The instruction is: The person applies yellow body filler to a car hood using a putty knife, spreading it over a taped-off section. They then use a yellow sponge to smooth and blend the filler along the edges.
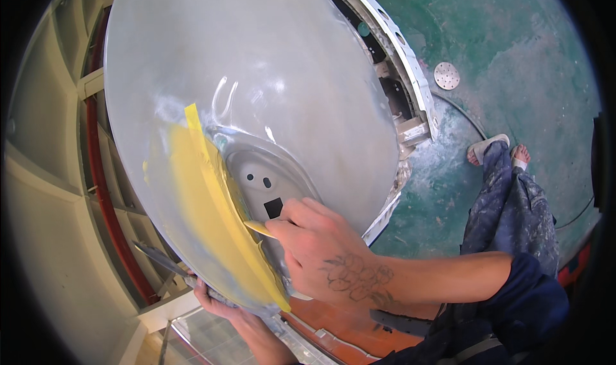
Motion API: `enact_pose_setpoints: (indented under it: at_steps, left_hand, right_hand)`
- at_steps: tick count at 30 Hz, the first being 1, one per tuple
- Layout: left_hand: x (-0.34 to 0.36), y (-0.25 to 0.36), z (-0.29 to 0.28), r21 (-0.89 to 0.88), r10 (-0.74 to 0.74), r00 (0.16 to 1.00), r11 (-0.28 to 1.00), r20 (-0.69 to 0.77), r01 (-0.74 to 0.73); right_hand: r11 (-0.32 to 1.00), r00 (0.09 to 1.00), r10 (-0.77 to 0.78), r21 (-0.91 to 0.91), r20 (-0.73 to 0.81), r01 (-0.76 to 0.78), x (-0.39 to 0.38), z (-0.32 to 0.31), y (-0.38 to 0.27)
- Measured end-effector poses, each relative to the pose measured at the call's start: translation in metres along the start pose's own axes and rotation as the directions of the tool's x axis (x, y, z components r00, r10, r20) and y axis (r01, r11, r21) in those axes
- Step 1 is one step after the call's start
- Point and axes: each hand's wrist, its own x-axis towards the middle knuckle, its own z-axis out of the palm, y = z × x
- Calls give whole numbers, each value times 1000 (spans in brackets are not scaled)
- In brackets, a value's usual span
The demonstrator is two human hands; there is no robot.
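Observation:
A large grey car body panel (308,108) fills the middle. Yellow filler (192,179) is spread along its left side, beside a long strip of yellow masking tape (215,172) that borders a recess with several holes (266,172). Pinched in my right hand (321,246) is a small yellow spreader (258,228), its tip at the tape's inner edge by the recess. My left hand (221,307) is low at the panel's lower left edge, closed on a putty knife (157,257) whose blade points up and left. Part of the knife's handle is hidden by the fingers.
Right of the panel is a pale metal body frame (410,70) with openings. A round perforated sanding disc (447,76) and a dark hose (465,111) lie on the green floor (500,50). Legs in dusty trousers (500,204) stand at right. A red pipe (102,179) runs along the left wall.

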Motion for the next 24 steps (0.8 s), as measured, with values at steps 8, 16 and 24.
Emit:
enact_pose_setpoints:
  at_steps: [8, 16, 24]
  left_hand:
    - [-1, 2, -1, 24, -2, 1000, 1000, -19, 2]
    - [0, 1, -6, 37, 15, 1000, 999, -17, -15]
    - [5, 0, -16, 33, 31, 1000, 999, -2, -31]
  right_hand:
    - [989, 925, -113, 53, -363, 141, 47, -9, 5]
    - [985, 961, -128, 78, -246, 151, 15, 7, 3]
    - [993, 989, -110, 27, -100, 114, -41, 23, 3]
